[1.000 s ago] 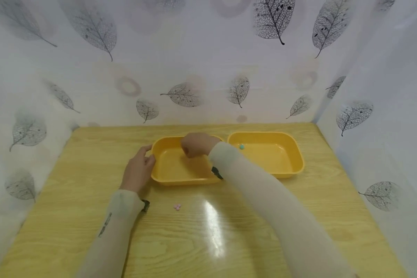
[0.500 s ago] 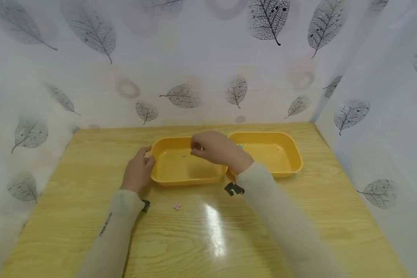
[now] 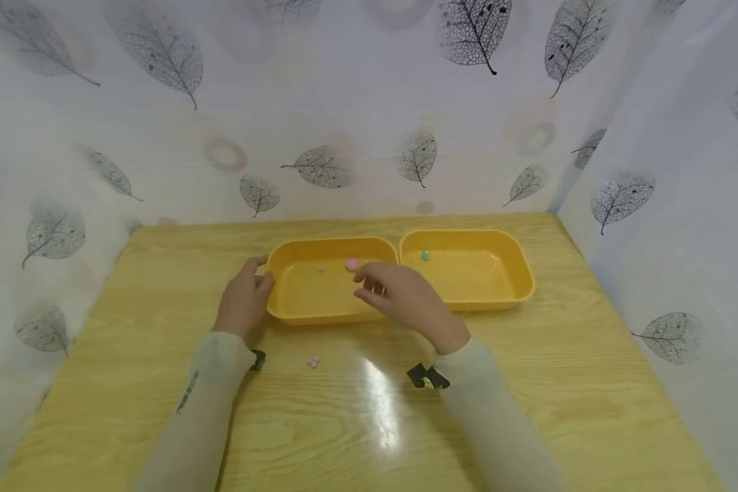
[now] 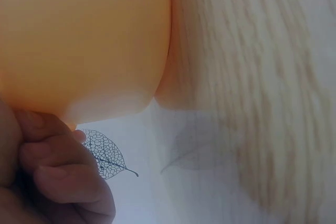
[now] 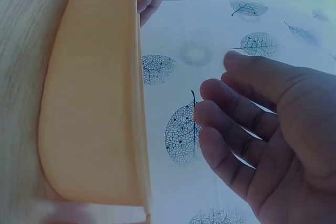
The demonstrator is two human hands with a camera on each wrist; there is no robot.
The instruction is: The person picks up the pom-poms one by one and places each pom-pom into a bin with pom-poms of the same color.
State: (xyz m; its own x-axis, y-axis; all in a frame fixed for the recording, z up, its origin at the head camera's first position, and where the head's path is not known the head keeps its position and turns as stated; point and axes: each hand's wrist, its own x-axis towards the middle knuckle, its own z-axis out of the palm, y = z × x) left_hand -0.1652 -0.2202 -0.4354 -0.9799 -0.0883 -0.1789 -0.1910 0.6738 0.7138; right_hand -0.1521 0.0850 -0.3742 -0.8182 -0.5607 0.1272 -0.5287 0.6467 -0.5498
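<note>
My left hand (image 3: 241, 301) grips the left end of a yellow plastic tray (image 3: 320, 318); in the left wrist view its curled fingers (image 4: 68, 177) lie by the tray wall (image 4: 89, 40). Over the tray's right side hovers my right hand (image 3: 408, 301), fingers loosely bent. The right wrist view shows nothing between its thumb and fingertips. Inside the left tray lie a round pink piece (image 3: 352, 264) and a much smaller pale pink bit (image 3: 320, 269). Both are too small to name.
A second yellow tray (image 3: 476, 301) stands beside the first on its right, with a small teal piece (image 3: 426, 256) inside. Several tiny pink pieces (image 3: 313, 361) lie clustered on the wooden table (image 3: 307, 430). Leaf-patterned curtains (image 3: 344, 102) border the table's back and sides.
My right hand has drawn back from inside the left tray toward the right and nearer me, its fingers loosening. The pink pieces in that tray have come into sight. My left hand has stayed put.
</note>
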